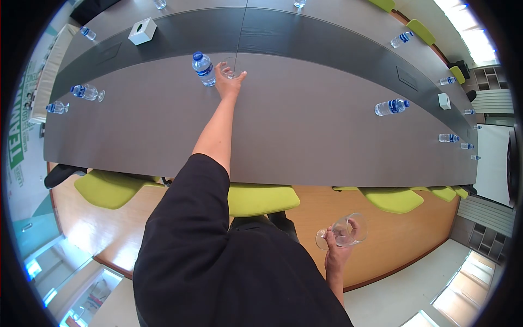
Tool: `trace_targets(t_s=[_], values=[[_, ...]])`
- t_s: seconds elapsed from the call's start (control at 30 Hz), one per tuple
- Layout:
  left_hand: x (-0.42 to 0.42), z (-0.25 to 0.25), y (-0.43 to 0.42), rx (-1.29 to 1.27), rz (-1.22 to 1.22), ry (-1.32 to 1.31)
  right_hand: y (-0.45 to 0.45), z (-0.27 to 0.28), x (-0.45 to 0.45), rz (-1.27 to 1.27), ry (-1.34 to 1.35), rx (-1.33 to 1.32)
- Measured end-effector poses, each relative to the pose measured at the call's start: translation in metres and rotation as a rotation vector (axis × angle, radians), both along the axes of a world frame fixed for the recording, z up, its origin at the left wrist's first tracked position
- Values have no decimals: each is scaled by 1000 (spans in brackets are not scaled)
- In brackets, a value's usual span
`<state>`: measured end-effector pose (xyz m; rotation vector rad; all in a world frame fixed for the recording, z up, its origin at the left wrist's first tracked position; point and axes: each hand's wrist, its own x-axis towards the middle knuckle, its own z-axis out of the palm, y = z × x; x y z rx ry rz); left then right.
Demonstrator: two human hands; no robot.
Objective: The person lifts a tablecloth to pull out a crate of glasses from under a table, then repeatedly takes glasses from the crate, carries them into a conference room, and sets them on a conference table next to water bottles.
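My left hand (229,84) reaches over the grey table (310,136), its thumb and fingers around a clear glass (229,67). Just left of that glass, a water bottle (204,69) with a blue cap and blue label stands on the table. My right hand (338,248) is low at the right, away from the table, closed around a stemmed clear glass (350,230). This glass is tilted, with its foot toward the left and its bowl toward the right.
A tissue box (143,31) sits beyond the bottle at the left. Another bottle (391,107) stands on the right half of the table, and a bottle with a glass (87,92) on the left. Green chairs (262,200) line the near edge.
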<state>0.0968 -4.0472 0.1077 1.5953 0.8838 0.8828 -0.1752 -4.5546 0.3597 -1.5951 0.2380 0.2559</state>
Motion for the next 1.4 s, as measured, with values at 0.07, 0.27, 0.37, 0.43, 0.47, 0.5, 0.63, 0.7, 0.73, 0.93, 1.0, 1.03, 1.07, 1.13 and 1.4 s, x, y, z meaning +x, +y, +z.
trace_targets(t_s=[0.07, 0.27, 0.37, 0.43, 0.47, 0.5, 0.63, 0.7, 0.73, 0.93, 1.0, 1.03, 1.07, 1.13, 1.4], values=[[0, 0, -1, -15, -2, 13, -1, -1, -2, -6, -2, -16], [-3, 15, -6, -45, 19, 80, 2, -1, -4, -8, 15, -2], [-2, 14, -6, -46, 32, 73, 7, 0, -2, -2, 17, 13], [-4, 12, -6, -20, 39, 81, 9, 2, -2, 2, 20, 14], [-5, 8, -5, 3, 48, 94, 10, 2, -2, 5, 19, 11], [-5, 4, -5, 26, 56, 107, 11, 2, -2, 6, 18, 8], [-7, 0, -7, 69, 79, 142, 12, 1, 0, 21, 10, -12], [-11, -1, -10, 51, 61, 181, 15, 8, 2, 24, 26, -12], [-14, -2, -11, -23, 43, 111, 15, 10, 2, 26, 28, -27], [-49, -34, -13, -194, -71, -74, 17, 8, 14, 21, 14, 18], [-77, -17, -29, -224, -108, -7, 14, 0, 25, 6, -3, 101], [-92, -9, -39, -243, -125, 24, 10, -3, 33, -5, -11, 188], [-107, -6, -48, -247, -164, 49, 4, -6, 42, -16, -19, 274], [-132, 2, -63, -265, -221, 93, -5, -10, 70, -33, -48, 356], [-200, 61, -147, -293, -281, 291, -83, -27, 230, -123, -293, 202]])
